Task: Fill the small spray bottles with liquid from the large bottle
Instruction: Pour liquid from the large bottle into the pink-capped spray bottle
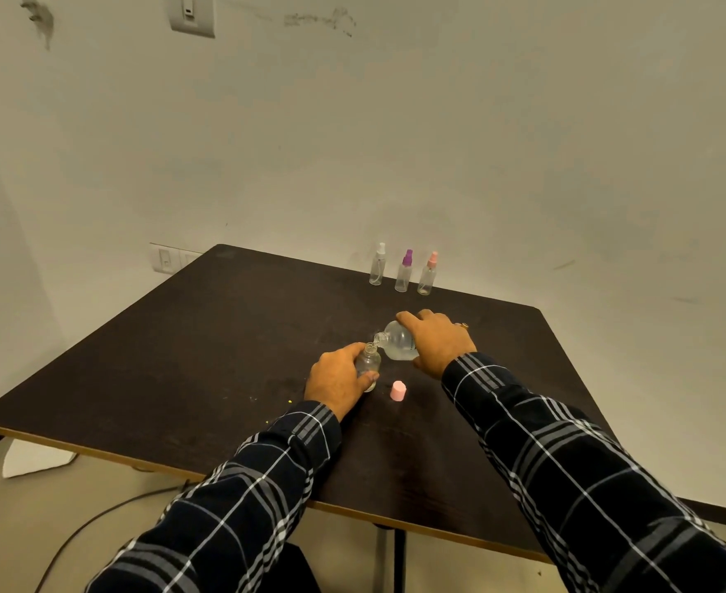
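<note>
My right hand (436,339) grips the large clear bottle (397,341), tipped to the left so its open neck meets the mouth of a small clear bottle (370,361). That small bottle stands upright and uncapped on the dark table (207,344), with my left hand (338,379) wrapped around its left side. A pink cap (398,390) lies on the table just right of it. Three small spray bottles stand in a row at the far edge: one with a white top (378,265), one with a purple top (404,271) and one with a pink top (428,274).
The table's near edge (138,462) runs diagonally in front of me. A wall stands close behind the far edge. A black cable (96,520) and a white sheet (31,460) lie on the floor to the left. A table leg (389,558) shows below.
</note>
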